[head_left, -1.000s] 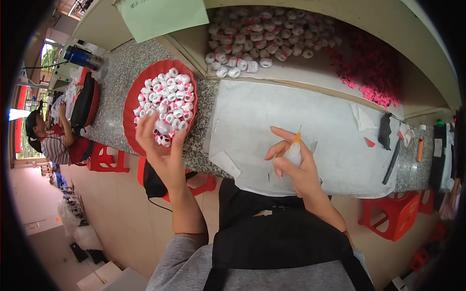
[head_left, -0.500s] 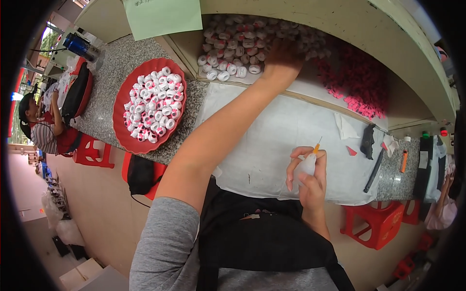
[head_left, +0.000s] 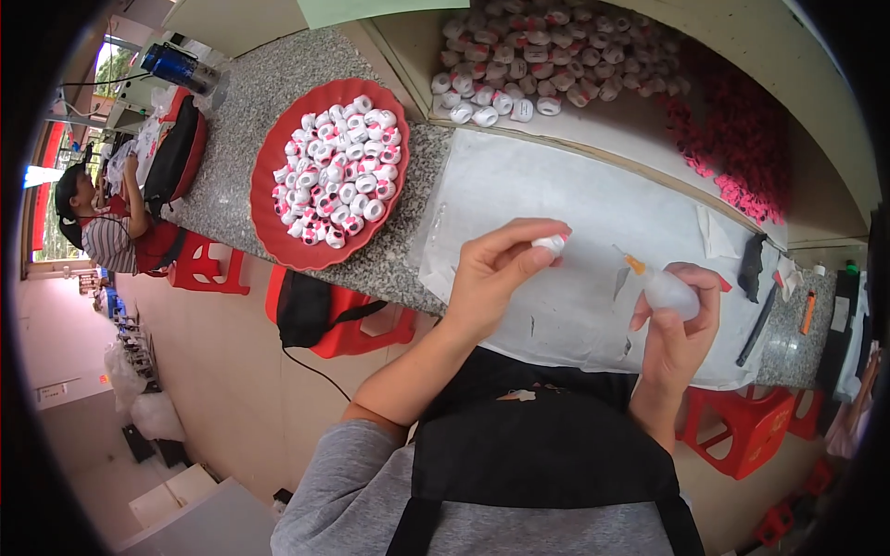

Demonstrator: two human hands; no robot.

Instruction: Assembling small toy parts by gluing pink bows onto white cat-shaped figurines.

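Between the thumb and fingers of my left hand (head_left: 496, 278) is a small white piece (head_left: 553, 243) with a touch of pink, like those in the shelf pile. My right hand (head_left: 681, 324) grips a translucent squeeze bottle (head_left: 671, 295) with an orange needle tip (head_left: 634, 264). The needle points toward the white piece, with a gap between them. Both hands are above the white work sheet (head_left: 547, 185). Many similar white pieces (head_left: 565, 60) lie heaped in the shelf compartment beyond, and small pink pieces (head_left: 732, 139) are piled to their right.
A red scalloped tray (head_left: 269, 167) heaped with white and pink pieces sits on the speckled counter (head_left: 250, 102) at left. Black scraps (head_left: 751, 269) and an orange stick (head_left: 808, 313) lie at right. Red stools (head_left: 742, 431) stand below the counter. Another person (head_left: 116, 222) works at far left.
My left hand has come back from the shelf pile to above the sheet, now with one white piece. My right hand has tilted the bottle so its needle points left. The view has shifted.
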